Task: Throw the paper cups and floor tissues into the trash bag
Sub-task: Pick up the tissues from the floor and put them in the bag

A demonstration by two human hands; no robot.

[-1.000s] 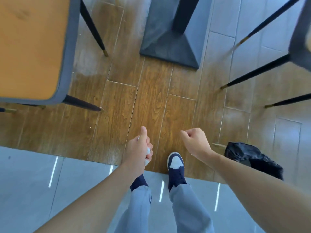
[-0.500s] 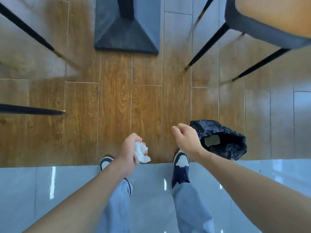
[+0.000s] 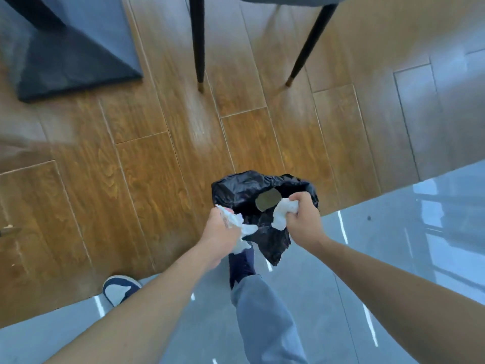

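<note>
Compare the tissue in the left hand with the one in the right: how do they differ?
The left tissue hangs loose and spreads below the left hand, at the trash bag near edge. The right tissue is bunched tighter in the right hand, over the bag's opening. Both are white, crumpled and still held.
</note>
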